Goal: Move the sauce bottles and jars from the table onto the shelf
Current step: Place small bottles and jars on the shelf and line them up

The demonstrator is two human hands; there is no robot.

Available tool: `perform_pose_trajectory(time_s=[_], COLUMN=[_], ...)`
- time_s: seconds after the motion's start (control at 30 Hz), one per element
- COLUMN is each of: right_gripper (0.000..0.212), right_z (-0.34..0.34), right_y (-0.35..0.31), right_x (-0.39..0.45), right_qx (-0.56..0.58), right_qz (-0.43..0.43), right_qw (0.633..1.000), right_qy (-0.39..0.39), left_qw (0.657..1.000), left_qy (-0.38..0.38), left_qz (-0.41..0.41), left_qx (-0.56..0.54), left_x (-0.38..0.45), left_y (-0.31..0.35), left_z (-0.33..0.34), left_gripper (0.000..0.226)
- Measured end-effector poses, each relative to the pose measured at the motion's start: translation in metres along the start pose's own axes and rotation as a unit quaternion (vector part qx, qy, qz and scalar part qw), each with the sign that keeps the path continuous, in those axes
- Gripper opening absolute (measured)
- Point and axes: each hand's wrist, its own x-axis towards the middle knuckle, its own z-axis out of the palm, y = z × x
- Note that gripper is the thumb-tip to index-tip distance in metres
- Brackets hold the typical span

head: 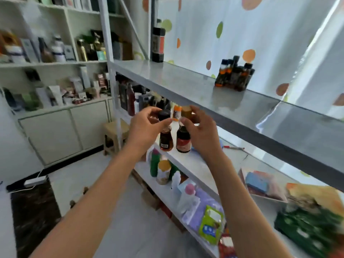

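The left hand (147, 125) is raised in front of the metal shelf (186, 86), its thumb and fingers pinching the black cap of a brown sauce bottle (165, 140) that hangs just below its fingertips. Immediately to the right of it, the right hand (201, 131) pinches the yellowish cap of a dark bottle with a red label (183, 141), which hangs below that hand's thumb. The two bottles sit side by side between the hands, nearly touching. Up and to the right of the right hand, a cluster of small dark bottles (234, 75) stands on the upper shelf board. Above the left hand, a tall dark bottle (158, 44) stands at that board's far end.
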Motion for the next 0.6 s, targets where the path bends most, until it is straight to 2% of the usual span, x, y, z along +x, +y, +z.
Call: perform_pose_trajectory(time_s=[0.13, 0.37, 0.6], right_gripper=[0.02, 0.017, 0.021], right_z=[-0.029, -0.058, -0.079], right_y=[0.013, 0.015, 0.046], right_x=[0.058, 0.174, 0.262], right_qx=[0.031, 0.021, -0.032], right_qz=[-0.01, -0.044, 0.016], right_qw=[0.999, 0.995, 0.986], right_qy=[0.022, 0.089, 0.161], left_qw=[0.998, 0.985, 0.961], left_qy=[-0.041, -0.091, -0.184], left_qz=[0.042, 0.12, 0.153], left_qx=[-0.023, -0.086, -0.137], left_x=[0.065, 0.196, 0.305], left_y=[0.024, 0.059, 0.063], left_z=[0.04, 0.086, 0.16], left_gripper=[0.024, 0.023, 0.02])
